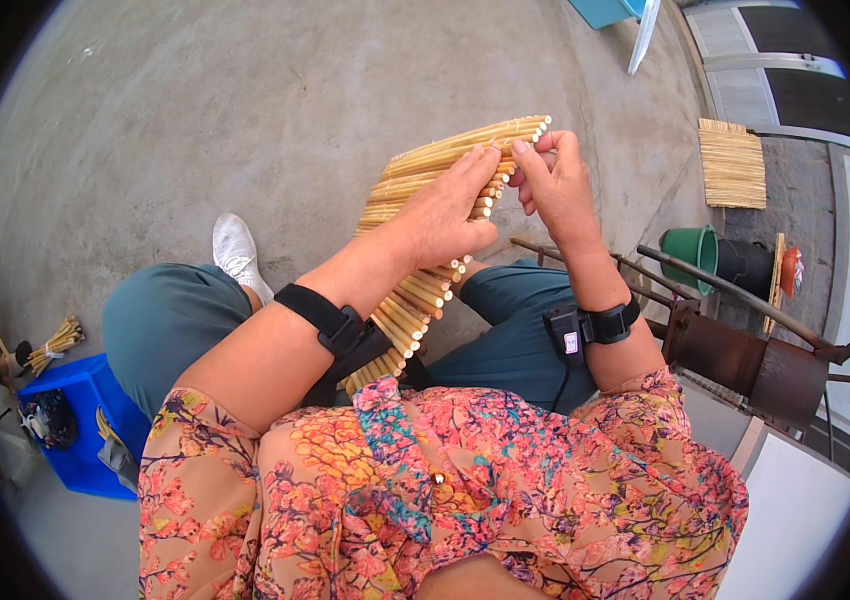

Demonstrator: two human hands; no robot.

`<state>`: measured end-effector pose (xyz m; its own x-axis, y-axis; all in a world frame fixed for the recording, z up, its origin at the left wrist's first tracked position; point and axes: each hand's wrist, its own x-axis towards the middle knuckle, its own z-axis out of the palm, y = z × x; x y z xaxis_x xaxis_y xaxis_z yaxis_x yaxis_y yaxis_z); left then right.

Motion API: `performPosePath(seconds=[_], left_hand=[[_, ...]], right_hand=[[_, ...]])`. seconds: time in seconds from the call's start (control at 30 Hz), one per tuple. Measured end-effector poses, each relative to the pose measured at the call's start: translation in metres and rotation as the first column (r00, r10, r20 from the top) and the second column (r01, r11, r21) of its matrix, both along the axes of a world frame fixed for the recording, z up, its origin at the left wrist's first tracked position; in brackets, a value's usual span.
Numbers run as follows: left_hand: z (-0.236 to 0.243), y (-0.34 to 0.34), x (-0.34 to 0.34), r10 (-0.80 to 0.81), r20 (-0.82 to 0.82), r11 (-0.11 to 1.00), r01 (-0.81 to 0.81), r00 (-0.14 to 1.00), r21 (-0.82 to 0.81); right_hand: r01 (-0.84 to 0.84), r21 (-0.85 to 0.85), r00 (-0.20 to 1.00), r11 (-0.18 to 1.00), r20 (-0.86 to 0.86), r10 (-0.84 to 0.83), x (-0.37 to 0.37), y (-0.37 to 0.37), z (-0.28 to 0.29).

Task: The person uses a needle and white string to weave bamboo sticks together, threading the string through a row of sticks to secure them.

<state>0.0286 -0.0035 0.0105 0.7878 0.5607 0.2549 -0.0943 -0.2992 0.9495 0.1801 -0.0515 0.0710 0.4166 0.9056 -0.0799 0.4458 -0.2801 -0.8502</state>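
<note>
A mat of pale yellow reed stalks (412,310), bound side by side, curves across my lap with its cut round ends facing right. My left hand (450,205) lies on the mat, fingers stretched along the stalks toward their far ends and thumb held apart. At the far right corner of the mat, my right hand (557,190) has its thumb and forefinger pinched together beside the stalk ends. Whatever is between those fingertips is too small to make out. The left part of the mat is partly hidden under my left forearm.
A blue crate (75,440) and a bundle of stalks (55,345) are at the left, near another person's hand. On the right stand a rusty metal machine with bars (745,370), a green bucket (687,258) and another reed mat (732,165). A bluish object (605,10) is at the top.
</note>
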Motion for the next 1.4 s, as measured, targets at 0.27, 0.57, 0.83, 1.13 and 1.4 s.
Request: performPosePath(seconds=[0.27, 0.57, 0.83, 1.13, 1.4], left_hand=[[-0.007, 0.003, 0.006, -0.013, -0.041, 0.999, 0.014, 0.999, 0.03], [-0.029, 0.003, 0.009, -0.109, -0.094, 0.993, 0.113, 0.99, 0.039], [-0.004, 0.032, -0.02, -0.134, -0.198, 0.991, 0.127, 0.971, -0.048], [0.042, 0.062, -0.094, 0.153, -0.033, 0.955, -0.157, 0.988, -0.251], [-0.054, 0.023, -0.057, 0.401, -0.157, 0.636, -0.397, 0.903, -0.662]], right_hand=[[0.048, 0.103, 0.999, 0.993, 0.012, -0.05, 0.005, 0.004, -0.012], [0.066, -0.301, 0.989, 0.951, -0.109, -0.103, 0.034, 0.016, -0.002], [0.172, -0.181, 0.897, 0.968, -0.378, -0.23, 0.08, 0.019, -0.031], [0.446, 0.118, 0.637, 0.887, -0.738, -0.222, 0.059, 0.011, -0.045], [0.578, 0.049, 0.368, 0.814, -0.907, -0.206, -0.015, 0.002, -0.072]])
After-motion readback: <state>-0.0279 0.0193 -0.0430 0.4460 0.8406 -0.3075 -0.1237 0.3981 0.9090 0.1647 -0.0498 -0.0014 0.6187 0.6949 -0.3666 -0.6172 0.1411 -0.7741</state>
